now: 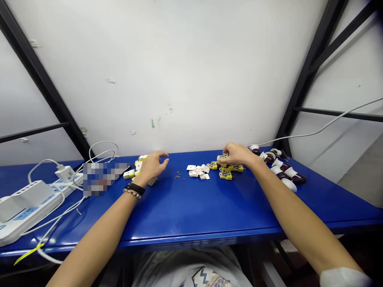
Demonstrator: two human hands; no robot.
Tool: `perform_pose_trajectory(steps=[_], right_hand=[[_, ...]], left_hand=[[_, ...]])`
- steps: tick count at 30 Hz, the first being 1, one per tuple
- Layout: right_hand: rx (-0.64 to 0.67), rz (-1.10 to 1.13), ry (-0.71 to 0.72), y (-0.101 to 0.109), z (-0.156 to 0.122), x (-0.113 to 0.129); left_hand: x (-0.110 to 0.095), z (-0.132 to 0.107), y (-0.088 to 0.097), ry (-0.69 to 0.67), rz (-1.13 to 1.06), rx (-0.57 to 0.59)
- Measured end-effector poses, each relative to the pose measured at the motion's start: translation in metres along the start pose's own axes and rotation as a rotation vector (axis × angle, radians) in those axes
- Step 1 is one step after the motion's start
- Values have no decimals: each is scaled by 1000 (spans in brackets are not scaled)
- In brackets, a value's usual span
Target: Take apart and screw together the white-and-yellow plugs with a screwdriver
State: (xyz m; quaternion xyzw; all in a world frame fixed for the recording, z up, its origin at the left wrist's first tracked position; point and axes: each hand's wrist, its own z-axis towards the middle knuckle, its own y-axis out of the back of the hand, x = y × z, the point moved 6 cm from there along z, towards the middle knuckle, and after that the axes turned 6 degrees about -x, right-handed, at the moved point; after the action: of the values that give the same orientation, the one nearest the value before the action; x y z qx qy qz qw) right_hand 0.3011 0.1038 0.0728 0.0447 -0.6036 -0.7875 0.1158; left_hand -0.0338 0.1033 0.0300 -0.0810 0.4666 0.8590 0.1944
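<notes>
My left hand (152,165) hovers with thumb and fingers apart, holding nothing, beside a group of yellow-and-white plug-like blocks (129,174), part of which it hides. At the right, my right hand (238,154) pinches a small yellow plug-like housing (222,158) with its inside showing. Beneath and around these fingers are several similar yellow housings (226,175). White flat covers (198,171) lie in a loose heap between my hands. Tiny screws (178,175) are scattered closer to my left hand.
Dark-and-white bulb-shaped pieces (295,175) lie at the right. On the left are a white power strip (32,211), a charger (65,173) and looping white cables (64,213). Behind the blue table (194,211) stands a white wall with black frame posts (302,87).
</notes>
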Motion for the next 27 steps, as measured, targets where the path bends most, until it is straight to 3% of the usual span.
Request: perform_pose_trajectory(steps=[3,11,15,20,27], right_hand=[[31,4,14,-5,2,-3],[-63,4,62,-4,0,4],[-192,111,92,4,1,5],[-421,332,198,18,1,14],[-533,433,282,18,1,23]], left_hand=[[9,2,0,31,26,9],[27,9,6,71,186,63],[40,11,9,68,296,102],[57,7,-7,110,387,295],[70,10,-3,139,377,315]])
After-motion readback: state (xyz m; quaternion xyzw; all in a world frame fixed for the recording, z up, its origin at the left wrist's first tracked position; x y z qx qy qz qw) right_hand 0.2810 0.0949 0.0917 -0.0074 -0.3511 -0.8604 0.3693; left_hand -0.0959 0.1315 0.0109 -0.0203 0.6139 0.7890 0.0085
